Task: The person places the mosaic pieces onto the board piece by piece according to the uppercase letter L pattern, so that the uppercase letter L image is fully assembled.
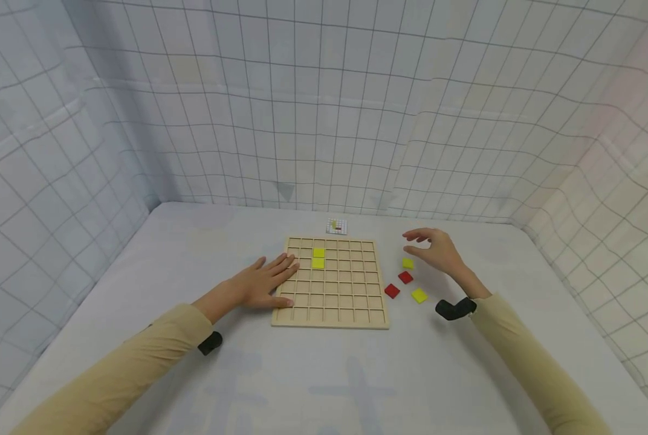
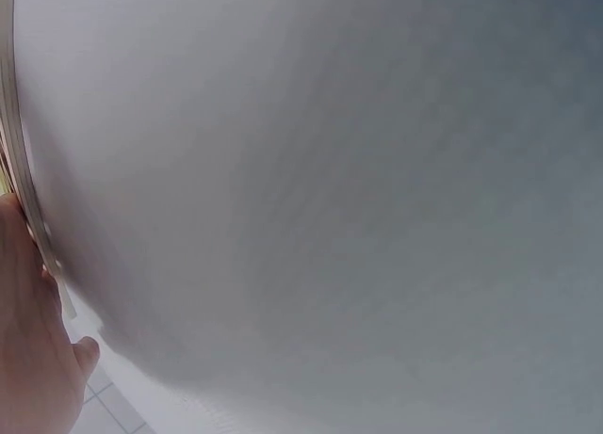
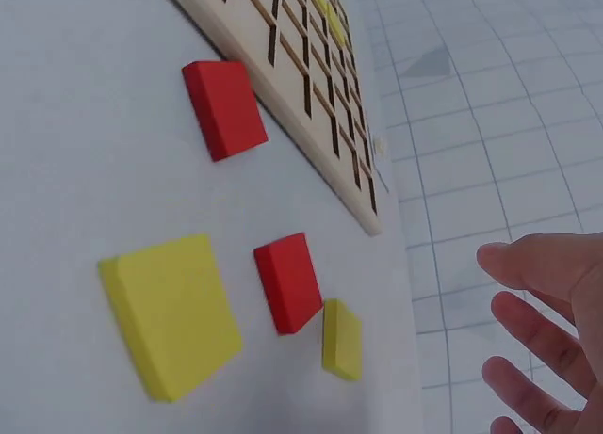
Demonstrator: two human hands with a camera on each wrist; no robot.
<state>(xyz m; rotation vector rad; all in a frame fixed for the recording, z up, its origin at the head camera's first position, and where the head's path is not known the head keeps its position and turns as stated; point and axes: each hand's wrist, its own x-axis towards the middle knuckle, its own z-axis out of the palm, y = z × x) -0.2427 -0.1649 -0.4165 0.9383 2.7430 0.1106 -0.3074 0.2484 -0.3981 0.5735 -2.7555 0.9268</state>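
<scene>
A wooden grid board [image 1: 329,322] lies on the table, with two yellow tiles [image 1: 318,258] in neighbouring cells of its upper left part. My left hand [image 1: 264,283] rests on the board's left edge, fingers spread; in the left wrist view the hand [image 2: 36,330] shows beside the board's edge [image 2: 28,184]. Above the loose tiles, right of the board, my right hand [image 1: 435,249] hovers with thumb and fingers apart, holding nothing. Loose beneath it are two red tiles [image 3: 226,109] and two yellow tiles [image 3: 171,316]. The right wrist view shows the hand [image 3: 556,330] at the right.
A small card [image 1: 336,226] with a grid and coloured marks lies just behind the board. White cloth with dark grid lines [image 1: 324,121] hangs at the back and sides of the white table [image 1: 324,374]. Black bands with cameras [image 1: 456,309] sit at both wrists.
</scene>
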